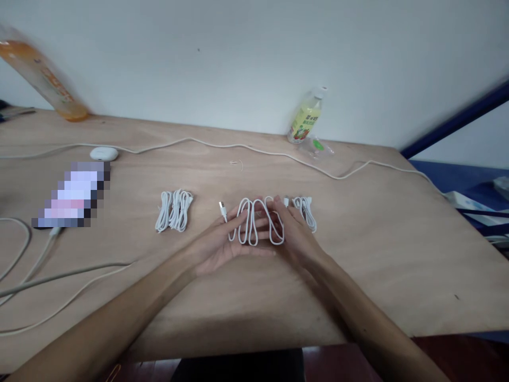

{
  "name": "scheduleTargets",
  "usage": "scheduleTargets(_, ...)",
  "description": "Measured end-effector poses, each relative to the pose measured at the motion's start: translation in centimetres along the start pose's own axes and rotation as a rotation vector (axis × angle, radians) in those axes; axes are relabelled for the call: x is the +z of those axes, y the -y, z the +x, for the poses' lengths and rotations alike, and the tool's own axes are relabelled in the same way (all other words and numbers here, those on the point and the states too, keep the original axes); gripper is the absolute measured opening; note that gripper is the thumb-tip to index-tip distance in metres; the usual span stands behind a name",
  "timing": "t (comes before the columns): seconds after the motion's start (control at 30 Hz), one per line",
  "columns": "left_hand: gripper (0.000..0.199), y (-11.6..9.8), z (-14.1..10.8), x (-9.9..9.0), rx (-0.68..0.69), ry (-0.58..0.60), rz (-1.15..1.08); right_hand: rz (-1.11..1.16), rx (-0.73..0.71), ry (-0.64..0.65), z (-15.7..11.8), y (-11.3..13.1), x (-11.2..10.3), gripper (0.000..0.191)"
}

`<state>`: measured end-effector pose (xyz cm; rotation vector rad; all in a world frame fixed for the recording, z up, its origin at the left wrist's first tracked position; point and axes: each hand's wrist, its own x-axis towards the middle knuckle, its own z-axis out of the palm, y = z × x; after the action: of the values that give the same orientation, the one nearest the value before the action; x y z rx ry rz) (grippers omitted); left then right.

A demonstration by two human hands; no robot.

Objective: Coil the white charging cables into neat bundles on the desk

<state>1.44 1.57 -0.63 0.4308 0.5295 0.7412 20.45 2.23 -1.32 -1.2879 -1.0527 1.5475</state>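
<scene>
A white USB cable (pixel 251 223), bent back and forth into several loops, lies across both of my hands above the table. My left hand (pixel 222 241) supports it from below, palm up, with the thumb pressing on the loops. A USB plug (pixel 222 208) sticks up beside that thumb. From the other side, my right hand (pixel 296 225) pinches the right-hand loops, and a second plug (pixel 286 200) shows past its fingers. To the left lie bundled white cables (pixel 174 210). Another white cable bundle (pixel 305 212) rests just behind my right hand, partly hidden by it.
At the back stand a drink bottle (pixel 306 118) and a crumpled clear wrapper (pixel 317 147). A larger orange bottle (pixel 43 77) is at the far left. A phone (pixel 73 193) with a cord plugged in lies near a white earbud case (pixel 104 154). A long cord (pixel 238 146) crosses the wooden table.
</scene>
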Motion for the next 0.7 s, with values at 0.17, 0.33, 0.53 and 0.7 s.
scheduleTargets(0.17, 0.038, -0.2, 0.1, -0.4, 0.012, -0.057, -0.039, 0.082, -0.006, 0.063, 0.1, -0.1, 0.2, 0.056)
scheduleTargets(0.33, 0.038, -0.4, 0.1, -0.4, 0.036, -0.073, -0.058, 0.136, -0.029, 0.18, 0.3, -0.2, 0.1, 0.051)
scheduleTargets(0.53, 0.047, -0.6, 0.1, -0.3, 0.078, -0.022, -0.042, 0.194, 0.003, 0.25, 0.4, 0.3, -0.5, 0.034)
scheduleTargets(0.7, 0.051, -0.9, 0.1, -0.6, 0.053, -0.028, -0.043, 0.25, 0.066, 0.263, 0.5, 0.6, -1.7, 0.02)
